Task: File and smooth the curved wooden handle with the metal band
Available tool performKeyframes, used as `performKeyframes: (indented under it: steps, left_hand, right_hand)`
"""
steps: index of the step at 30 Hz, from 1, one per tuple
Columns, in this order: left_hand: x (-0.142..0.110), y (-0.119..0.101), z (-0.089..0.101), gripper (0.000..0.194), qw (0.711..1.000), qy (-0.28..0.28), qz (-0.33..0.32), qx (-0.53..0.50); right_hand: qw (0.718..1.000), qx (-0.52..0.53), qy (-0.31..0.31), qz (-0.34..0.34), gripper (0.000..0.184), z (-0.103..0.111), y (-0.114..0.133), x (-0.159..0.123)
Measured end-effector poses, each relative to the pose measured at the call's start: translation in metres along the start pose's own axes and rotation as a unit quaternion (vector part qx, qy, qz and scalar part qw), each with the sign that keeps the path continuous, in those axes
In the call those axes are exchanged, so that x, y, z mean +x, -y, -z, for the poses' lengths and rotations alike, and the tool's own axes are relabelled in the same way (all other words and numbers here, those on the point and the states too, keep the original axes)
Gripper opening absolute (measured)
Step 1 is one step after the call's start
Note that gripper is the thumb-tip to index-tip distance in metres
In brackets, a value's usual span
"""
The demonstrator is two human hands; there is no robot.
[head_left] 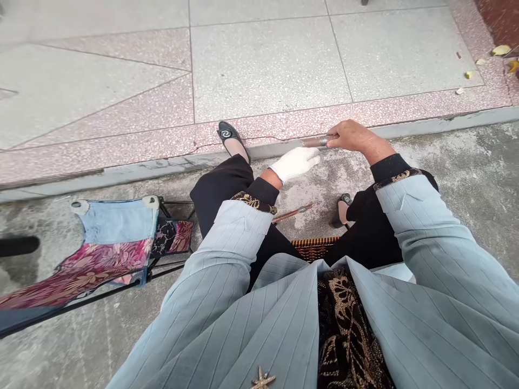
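My right hand [351, 135] is bare and closed around one end of a short brown wooden stick [310, 142]. A silvery wrapped band sits on the stick just beside my fingers, and its blunt other end points left. My left hand [298, 163], in a white knitted glove, is just below that end. Its fingers are curled together, and what they hold, if anything, is hidden. Beneath my hands a thin reddish-brown stick [294, 212] with a grey wrapped band lies low, near the concrete. My left sleeve hides one end of it.
Woven wicker [314, 248] shows between my legs. On my left stands a folding chair [115, 221] with patterned fabric and a black frame. A low tiled step [267, 65] runs across in front of my feet. Yellow leaves [501, 50] lie far right.
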State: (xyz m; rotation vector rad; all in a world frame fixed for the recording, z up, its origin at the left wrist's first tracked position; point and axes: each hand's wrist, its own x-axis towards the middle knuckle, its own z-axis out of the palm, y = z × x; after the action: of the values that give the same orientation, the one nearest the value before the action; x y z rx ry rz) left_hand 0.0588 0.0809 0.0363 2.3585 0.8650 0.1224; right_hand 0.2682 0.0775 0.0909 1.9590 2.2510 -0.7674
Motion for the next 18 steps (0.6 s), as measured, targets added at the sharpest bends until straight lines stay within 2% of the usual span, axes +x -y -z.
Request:
performKeyframes:
  steps: [4, 8, 13, 18]
  left_hand:
    - [-0.005, -0.002, 0.005, 0.032, 0.995, 0.055, -0.014, 0.078]
    - [-0.008, -0.001, 0.013, 0.033, 0.997, 0.037, -0.05, 0.048]
    - [-0.011, 0.007, 0.023, 0.035, 0.996, 0.019, -0.074, -0.05]
    - [-0.006, 0.016, 0.016, 0.03, 0.986, 0.004, -0.058, -0.157]
  right_hand:
    - [0.993, -0.012, 0.12, 0.011, 0.026, -0.003, -0.001, 0.0]
    - [0.969, 0.032, 0.24, 0.051, 0.032, -0.004, -0.008, 0.0]
    - [0.946, 0.098, 0.29, 0.102, 0.042, 0.001, -0.012, -0.005]
    - [0.907, 0.189, 0.332, 0.179, 0.051, 0.004, -0.015, -0.009]
